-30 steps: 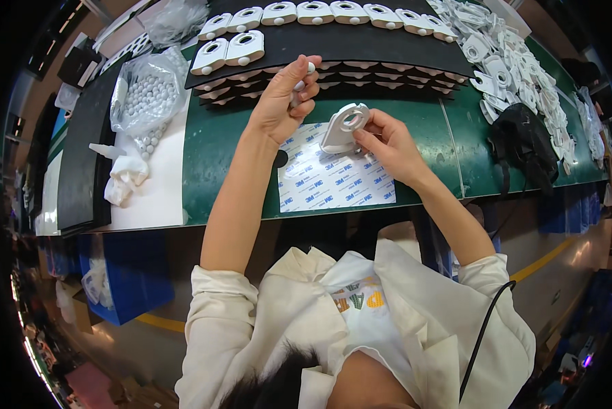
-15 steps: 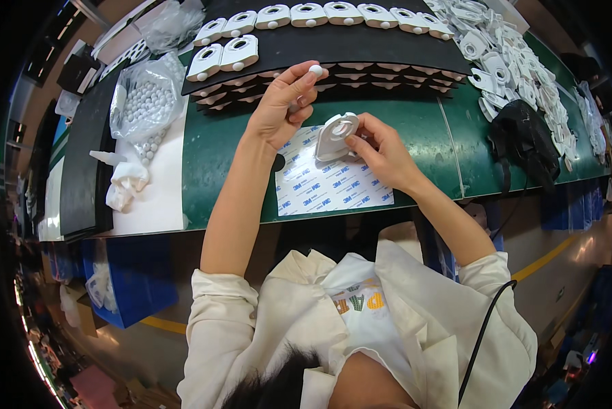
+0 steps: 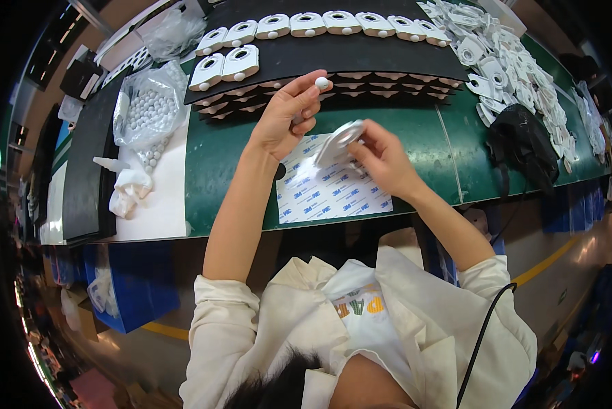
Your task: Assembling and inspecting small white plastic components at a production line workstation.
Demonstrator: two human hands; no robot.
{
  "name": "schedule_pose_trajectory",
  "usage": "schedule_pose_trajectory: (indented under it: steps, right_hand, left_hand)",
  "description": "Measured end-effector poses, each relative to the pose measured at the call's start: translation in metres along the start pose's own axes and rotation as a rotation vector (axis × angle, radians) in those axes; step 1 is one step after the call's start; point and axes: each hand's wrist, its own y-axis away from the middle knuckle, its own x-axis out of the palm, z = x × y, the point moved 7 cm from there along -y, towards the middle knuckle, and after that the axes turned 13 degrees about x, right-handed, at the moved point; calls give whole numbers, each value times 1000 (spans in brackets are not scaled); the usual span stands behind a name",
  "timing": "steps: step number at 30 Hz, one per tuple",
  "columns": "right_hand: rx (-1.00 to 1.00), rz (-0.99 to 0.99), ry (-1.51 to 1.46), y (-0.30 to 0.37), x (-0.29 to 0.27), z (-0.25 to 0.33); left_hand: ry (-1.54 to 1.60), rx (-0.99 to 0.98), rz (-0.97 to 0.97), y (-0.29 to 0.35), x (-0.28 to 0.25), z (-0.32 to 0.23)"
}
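1. Currently, white holed plate (image 3: 330, 151) is tilted over blue-printed sheet (image 3: 333, 204); R hand (image 3: 381, 157) pinches its edge, thumb + fingers together, prob. keeping faces clear.
2. Holed end points up-right, away from wearer; long axis slants down-left.
3. L hand (image 3: 289, 112): thumb + index pinch white ball (image 3: 321, 83), prob. for fine control; other fingers curled.
4. Green worktop (image 3: 415, 143) beneath.

Soft glare on green table (image 3: 423, 136), dark bent edges

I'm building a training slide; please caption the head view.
Left hand pinches a small white ball while the right hand holds a flat white part over a printed sheet.
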Motion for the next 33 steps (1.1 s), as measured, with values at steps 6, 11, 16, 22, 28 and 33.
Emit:
schedule_pose_trajectory:
  steps: [6, 11, 16, 22, 28, 33]
  right_hand:
    - [135, -55, -949, -12, -36, -23]
    - [136, 7, -1041, -15, -35, -24]
    - [145, 3, -1030, -14, -36, -27]
    - [139, 3, -1009, -15, -33, -24]
    - [122, -51, -941, -14, -37, -23]
    - [111, -75, -912, -14, -40, -25]
  left_hand:
    - [-217, -50, -52, 2, 15, 6]
    - [-474, -48, -28, 9, 19, 10]
    - [-494, 18, -4, 9, 23, 9]
    - [-499, 36, 7, 10, 22, 7]
    - [-567, 78, 41, 9, 25, 4]
    - [-599, 119, 70, 9, 30, 2]
